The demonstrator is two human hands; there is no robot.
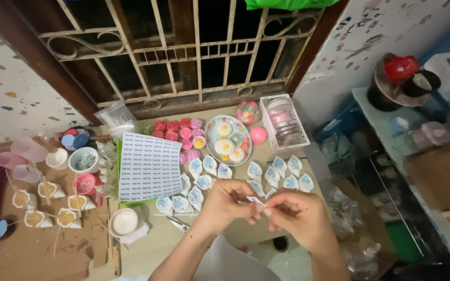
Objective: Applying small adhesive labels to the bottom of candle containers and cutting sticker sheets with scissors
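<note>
My left hand (228,204) and my right hand (294,212) meet above the near edge of the table. Between their fingertips they pinch a small white sticker (255,200). Just beyond the hands lie several white shell-shaped candles (204,182) with pale blue filling. A white sheet of small stickers (149,166) lies to the left of them.
An oval plate (213,136) with flower-shaped candles, several pink rose candles (175,129) and a white basket of ribbon spools (283,122) stand at the back. Shells with wicks (48,203), cups and a white bowl (123,222) are on the left. Small scissors (177,222) lie near my left wrist.
</note>
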